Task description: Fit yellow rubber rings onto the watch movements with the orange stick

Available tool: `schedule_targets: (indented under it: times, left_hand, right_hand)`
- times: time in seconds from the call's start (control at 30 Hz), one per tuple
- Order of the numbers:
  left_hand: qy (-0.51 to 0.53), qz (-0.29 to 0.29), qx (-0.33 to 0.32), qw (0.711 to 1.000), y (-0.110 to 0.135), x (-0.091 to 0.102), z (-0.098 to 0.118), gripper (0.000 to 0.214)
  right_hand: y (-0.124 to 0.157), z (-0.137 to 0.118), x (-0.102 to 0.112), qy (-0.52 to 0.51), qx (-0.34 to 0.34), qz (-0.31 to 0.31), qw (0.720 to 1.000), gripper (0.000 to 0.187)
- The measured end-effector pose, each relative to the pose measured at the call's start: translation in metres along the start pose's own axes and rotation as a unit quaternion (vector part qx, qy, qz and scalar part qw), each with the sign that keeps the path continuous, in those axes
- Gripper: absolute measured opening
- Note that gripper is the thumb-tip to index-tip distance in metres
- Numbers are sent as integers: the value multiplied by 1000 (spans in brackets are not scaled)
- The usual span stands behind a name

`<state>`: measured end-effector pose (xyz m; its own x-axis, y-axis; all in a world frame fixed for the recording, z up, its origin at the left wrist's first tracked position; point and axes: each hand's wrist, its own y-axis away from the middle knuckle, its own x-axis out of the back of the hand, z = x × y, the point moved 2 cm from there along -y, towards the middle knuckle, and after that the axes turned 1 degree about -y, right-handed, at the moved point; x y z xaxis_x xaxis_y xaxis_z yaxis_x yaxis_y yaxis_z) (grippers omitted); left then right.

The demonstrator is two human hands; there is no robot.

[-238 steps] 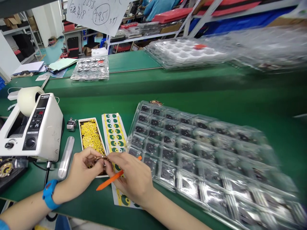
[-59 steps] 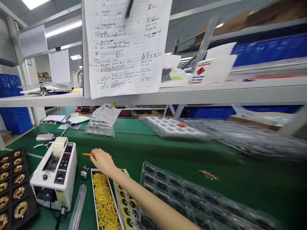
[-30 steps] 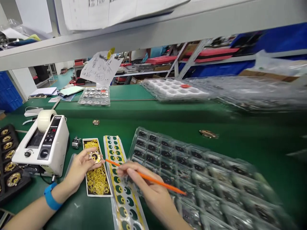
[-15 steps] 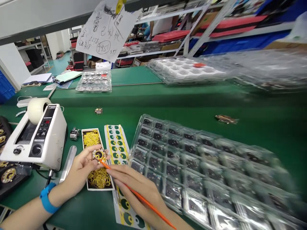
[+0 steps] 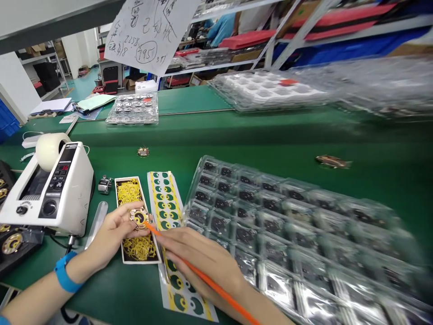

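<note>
My left hand [image 5: 113, 232], a blue band at its wrist, pinches a small round gold-rimmed part [image 5: 139, 218] with a yellow ring and dark centre. It is held above a white box [image 5: 118, 202] of thin yellow rings [image 5: 139, 249]. My right hand [image 5: 206, 259] is closed like a pen grip round a long orange pointed stick [image 5: 216, 289]. The stick's tip touches or nearly touches the part's lower right edge; I cannot tell which. Just right of the box lies a sticker sheet [image 5: 169, 198] with green and yellow shapes, partly hidden under my right hand.
A white tape dispenser [image 5: 72, 189] stands left, with a metal tally counter [image 5: 104, 185] and clear strip [image 5: 97, 223] beside it. Clear compartment trays [image 5: 270, 216] holding dark parts fill the right. Loose metal parts [image 5: 143, 151] lie farther back. A handwritten paper [image 5: 149, 36] hangs above.
The round part has turned to face me more, and the stick's tip has shifted to its right side. The view has moved slightly.
</note>
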<state>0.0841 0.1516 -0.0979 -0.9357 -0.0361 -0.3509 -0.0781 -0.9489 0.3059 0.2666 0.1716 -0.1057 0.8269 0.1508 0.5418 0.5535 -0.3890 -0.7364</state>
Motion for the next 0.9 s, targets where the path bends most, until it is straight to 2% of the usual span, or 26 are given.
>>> schedule_targets:
  times: [0.1,0.2,0.47,0.73,0.9]
  left_hand:
    - [3,-23,-3,1000,2,-2,-1,32]
    - [9,-51,-6,999,3,-4,-4,32]
    - [27,-72,-4,997,3,-5,-12,34]
    - [35,-58,4,998,2,-6,-16,41]
    - [40,-54,-3,998,4,-7,-23,47]
  right_hand:
    - [-2,0,3,-58,-74,46,995,29]
    - [-4,-1,3,-72,-98,59,991,34]
    - [-4,-3,-9,-13,-30,69,997,34]
    - [-2,-5,-16,11,-40,96,994,28]
    - [1,-6,-22,60,-19,116,991,30]
